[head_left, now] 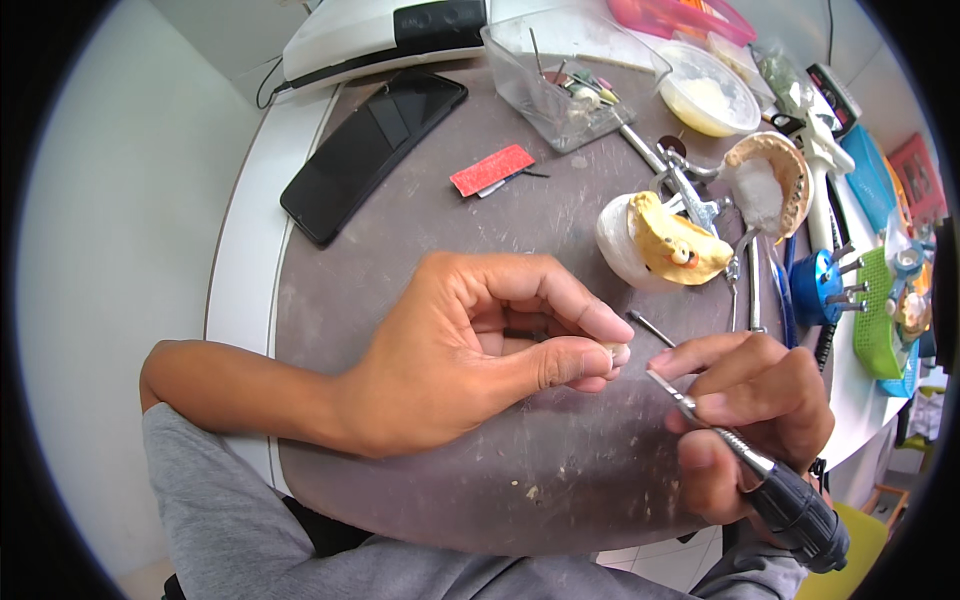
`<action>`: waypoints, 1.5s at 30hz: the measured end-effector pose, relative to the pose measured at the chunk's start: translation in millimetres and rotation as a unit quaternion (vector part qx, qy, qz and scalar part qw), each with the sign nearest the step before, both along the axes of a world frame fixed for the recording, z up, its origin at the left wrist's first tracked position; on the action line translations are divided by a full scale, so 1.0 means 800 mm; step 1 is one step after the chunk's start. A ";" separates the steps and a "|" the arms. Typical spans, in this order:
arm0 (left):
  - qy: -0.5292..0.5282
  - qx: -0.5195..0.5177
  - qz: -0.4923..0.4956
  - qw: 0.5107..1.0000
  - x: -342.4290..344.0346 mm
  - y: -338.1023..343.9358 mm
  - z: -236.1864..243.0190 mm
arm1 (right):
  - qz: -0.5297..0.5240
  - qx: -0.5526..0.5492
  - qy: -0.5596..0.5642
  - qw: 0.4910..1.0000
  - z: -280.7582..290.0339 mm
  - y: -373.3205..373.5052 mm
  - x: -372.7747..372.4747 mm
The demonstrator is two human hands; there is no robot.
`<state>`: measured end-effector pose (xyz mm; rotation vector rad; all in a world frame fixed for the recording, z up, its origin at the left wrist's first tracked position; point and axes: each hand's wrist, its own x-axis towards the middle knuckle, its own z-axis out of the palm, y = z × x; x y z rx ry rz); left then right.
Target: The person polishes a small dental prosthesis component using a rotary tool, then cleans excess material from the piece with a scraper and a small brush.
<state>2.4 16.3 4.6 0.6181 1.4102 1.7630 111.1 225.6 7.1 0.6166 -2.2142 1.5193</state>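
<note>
My left hand (pixel 490 350) is closed, with thumb and fingertips pinching a small whitish piece like a dental crown (pixel 620 354); the fingers hide most of it. In my right hand (pixel 755 400) is a dental handpiece (pixel 775 485) with a black body and a metal neck, gripped like a pen. Its thin tip (pixel 658 379) points up and left, just short of the small piece and apart from it. Beyond both hands stands a dental cast (pixel 685 245) in yellow and white plaster. A slim metal bur (pixel 650 328) lies on the table between the hands and the cast.
A black phone (pixel 370 155) and a red strip (pixel 492 170) lie on the brown table. Behind them are a clear box (pixel 520 100) of small tools and a round tub (pixel 715 95). To the right are a second cast (pixel 790 165), a blue bur stand (pixel 815 290) and a green basket (pixel 875 310).
</note>
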 end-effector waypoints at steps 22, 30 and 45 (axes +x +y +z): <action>-0.049 0.058 -0.032 0.997 0.003 -0.004 0.004 | -0.026 -0.086 -0.013 0.996 -0.001 0.003 -0.002; -0.054 0.019 -0.019 0.998 -0.001 -0.001 0.011 | -0.004 -0.084 -0.019 0.996 0.001 0.004 -0.001; -0.030 0.047 -0.025 0.998 0.000 -0.001 -0.003 | 0.006 -0.066 -0.086 0.994 0.006 -0.001 0.003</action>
